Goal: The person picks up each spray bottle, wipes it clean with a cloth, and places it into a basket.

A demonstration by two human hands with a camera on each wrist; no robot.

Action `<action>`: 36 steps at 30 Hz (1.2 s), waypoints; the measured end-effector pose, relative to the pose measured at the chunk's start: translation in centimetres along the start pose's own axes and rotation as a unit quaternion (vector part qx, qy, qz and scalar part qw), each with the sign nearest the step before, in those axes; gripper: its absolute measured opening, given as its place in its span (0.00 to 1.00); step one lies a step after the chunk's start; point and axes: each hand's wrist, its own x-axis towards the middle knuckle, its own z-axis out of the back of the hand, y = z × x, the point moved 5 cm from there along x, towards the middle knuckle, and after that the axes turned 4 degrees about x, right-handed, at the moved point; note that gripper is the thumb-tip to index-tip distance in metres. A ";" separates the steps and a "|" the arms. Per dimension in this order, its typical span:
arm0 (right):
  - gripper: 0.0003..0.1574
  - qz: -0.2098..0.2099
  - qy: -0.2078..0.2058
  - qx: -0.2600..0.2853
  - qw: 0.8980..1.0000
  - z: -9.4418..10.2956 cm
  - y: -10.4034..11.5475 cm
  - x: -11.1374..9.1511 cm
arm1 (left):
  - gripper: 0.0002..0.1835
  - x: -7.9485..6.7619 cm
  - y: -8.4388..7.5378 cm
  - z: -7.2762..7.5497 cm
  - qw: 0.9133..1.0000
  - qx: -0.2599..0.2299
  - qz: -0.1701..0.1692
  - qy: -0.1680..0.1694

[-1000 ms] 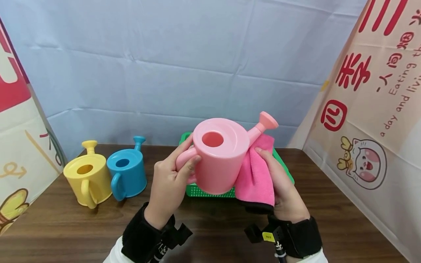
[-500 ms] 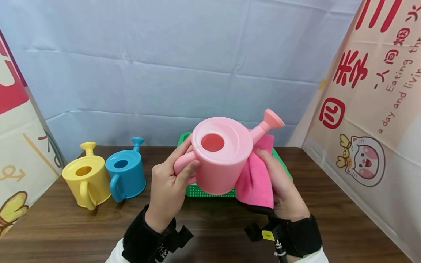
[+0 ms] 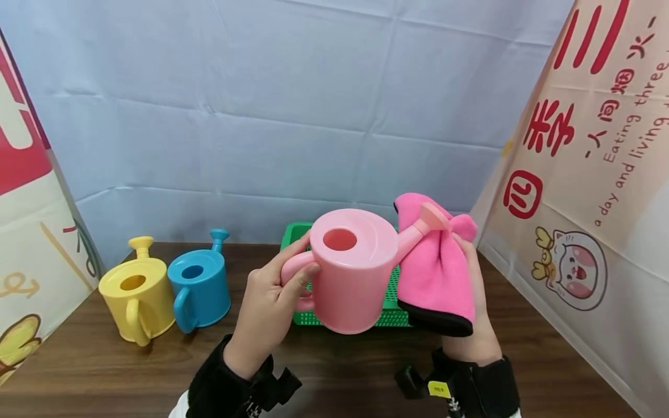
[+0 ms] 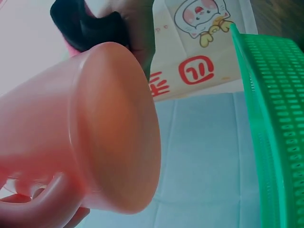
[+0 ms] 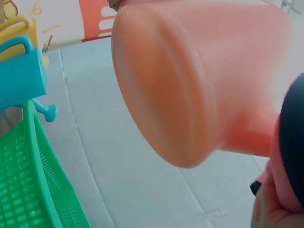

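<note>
A pink watering can (image 3: 355, 284) is held up at the middle of the head view, its round top hole towards me and its spout pointing right. My left hand (image 3: 269, 305) grips its handle, fingers behind and thumb across the front. In my right hand (image 3: 482, 313) is a bright pink cloth (image 3: 436, 273) with a black edge, bunched up behind the spout's flared head (image 3: 435, 217). Most of the right fingers are hidden by the cloth. Both wrist views show the can's smooth base (image 4: 121, 128) from below.
Behind and below the can stands a green perforated basket (image 3: 389, 318) on the dark wood table (image 3: 334, 371). To the left are a yellow watering can (image 3: 151, 290) and a blue one (image 3: 211, 290), both upright. A pale blue cloth backdrop (image 3: 251, 157) hangs behind.
My right hand has moved right with the cloth, from the can's side to the spout's head. The can has tilted slightly, while my left hand keeps its hold on the handle.
</note>
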 end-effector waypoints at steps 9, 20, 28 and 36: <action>0.20 0.218 -0.135 -0.160 0.953 3.2 2.2 0.6 | 0.24 0.1 -0.2 0.6 0.999 0.030 0.001 0.018; 0.35 0.201 -0.047 -0.511 0.835 2.2 2.5 0.0 | 0.28 -0.2 -2.5 1.5 0.971 0.172 -0.164 0.006; 0.24 0.182 -0.129 -0.594 0.773 3.2 2.7 0.0 | 0.28 -0.3 -2.4 1.1 0.970 0.172 -0.173 0.008; 0.23 0.381 -0.150 -0.625 0.665 -0.3 3.1 -1.4 | 0.20 0.1 -1.5 0.2 0.991 0.067 -0.050 0.101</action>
